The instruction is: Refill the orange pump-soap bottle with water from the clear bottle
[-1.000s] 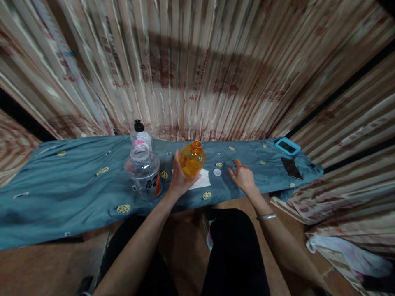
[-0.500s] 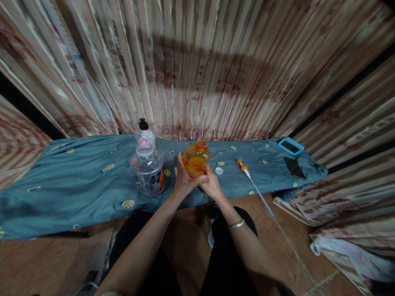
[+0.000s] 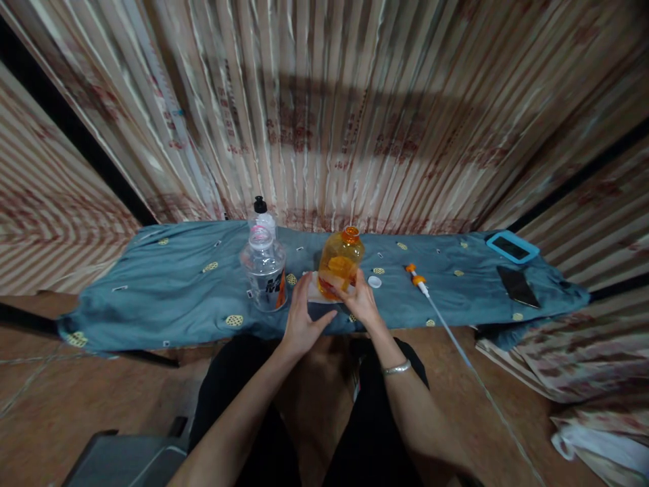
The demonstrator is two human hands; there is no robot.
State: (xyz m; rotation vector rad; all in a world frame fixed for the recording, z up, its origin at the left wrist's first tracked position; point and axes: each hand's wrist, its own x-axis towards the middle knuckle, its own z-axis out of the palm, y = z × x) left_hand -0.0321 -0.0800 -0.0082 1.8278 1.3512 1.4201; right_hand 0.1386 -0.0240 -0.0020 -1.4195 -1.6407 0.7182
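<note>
An orange see-through bottle (image 3: 341, 260) with an uncapped neck is in front of me, leaning slightly right in the picture. My right hand (image 3: 361, 297) grips its lower right side with curled fingers. To the left of the bottle's base is my left hand (image 3: 303, 323), thumb and fingers spread, holding nothing. A white sheet, paper or cloth (image 3: 314, 291), shows between my left hand and the bottle. Beside the right hand lies a round white cap (image 3: 374, 281). An orange-and-white pump head (image 3: 416, 279) with a long pale tube lies farther right.
Left of my hands stands a clear bottle (image 3: 264, 270) with a dark and orange label. Behind it is a white bottle with a black top (image 3: 260, 205). A blue-framed tablet (image 3: 512, 247) and a dark flat phone-like object (image 3: 517, 286) lie right on the cloth-covered table (image 3: 177, 304).
My left hand has come off the orange bottle and opened to its lower left. The right hand stays on the bottle. The white sheet shows more now, and the whole view has shifted.
</note>
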